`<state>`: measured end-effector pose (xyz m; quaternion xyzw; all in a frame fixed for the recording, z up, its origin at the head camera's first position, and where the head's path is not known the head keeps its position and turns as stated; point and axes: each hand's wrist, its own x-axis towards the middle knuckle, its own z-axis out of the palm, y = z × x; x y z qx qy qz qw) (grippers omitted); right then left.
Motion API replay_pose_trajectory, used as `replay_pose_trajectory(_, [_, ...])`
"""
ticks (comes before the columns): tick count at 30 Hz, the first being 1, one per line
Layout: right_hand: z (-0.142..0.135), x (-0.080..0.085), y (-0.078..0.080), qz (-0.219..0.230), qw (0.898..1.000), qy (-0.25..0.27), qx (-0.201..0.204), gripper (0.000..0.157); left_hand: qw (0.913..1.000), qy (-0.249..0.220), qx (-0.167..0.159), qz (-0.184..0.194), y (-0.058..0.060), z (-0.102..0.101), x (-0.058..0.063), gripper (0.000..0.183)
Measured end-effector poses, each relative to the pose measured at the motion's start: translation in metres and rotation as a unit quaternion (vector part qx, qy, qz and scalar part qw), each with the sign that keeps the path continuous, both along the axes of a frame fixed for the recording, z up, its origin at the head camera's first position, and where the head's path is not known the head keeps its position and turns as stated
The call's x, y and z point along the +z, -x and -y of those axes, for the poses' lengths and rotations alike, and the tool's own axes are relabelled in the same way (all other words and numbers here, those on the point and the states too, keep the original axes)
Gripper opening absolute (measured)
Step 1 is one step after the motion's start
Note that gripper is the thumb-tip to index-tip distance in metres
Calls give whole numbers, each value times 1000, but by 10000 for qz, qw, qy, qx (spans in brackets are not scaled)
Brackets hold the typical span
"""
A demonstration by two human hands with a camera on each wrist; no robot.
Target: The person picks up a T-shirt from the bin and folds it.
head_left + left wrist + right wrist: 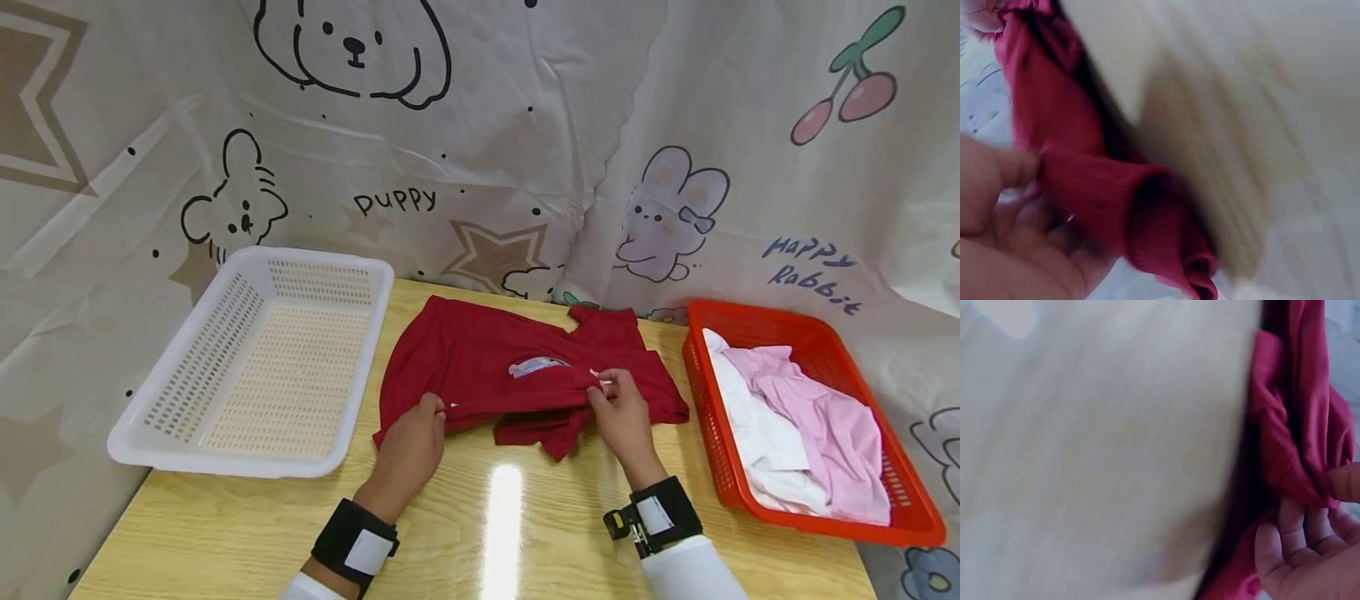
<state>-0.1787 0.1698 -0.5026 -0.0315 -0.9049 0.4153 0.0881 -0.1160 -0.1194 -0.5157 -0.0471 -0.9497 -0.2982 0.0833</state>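
A pale cloth backdrop (480,142) printed with cartoon animals hangs behind the wood-grain tabletop (570,533). On it, between a white basket (232,468) and a red basket (828,525), lies our dark red shirt (465,350), spread sideways with its hem towards the white basket. We have both hands on its near edge, well apart from each other: the left hand (411,446) pinches the cloth near the hem, while the right hand (625,417) pinches it further up, just beside the printed patch (538,365). Folding, as we judge it, is only begun: the body is laid out, but the near edge is in our fingers and not yet turned flat, and both sleeves stick out. A pink garment (832,433) and white cloth (765,425) lie loosely in the red basket, and seem to us unfolded.
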Motion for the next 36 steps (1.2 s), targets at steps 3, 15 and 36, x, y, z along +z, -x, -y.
replay_pose_trajectory(3, [2, 13, 2, -269, 9994, 209, 70, 26, 9981, -468, 221, -332, 5, 0, 8, 15])
replay_pose_trajectory(15, [2, -33, -49, 252, 9967, -769, 7, 52, 9996, 176, 210, -9, -3, 12, -2, 18])
replay_pose_trajectory(36, [-63, 46, -90, -1401, 9744, -1101, 1368, 20, 9854, 230, -1495, -783, -26, 26, 56, 10])
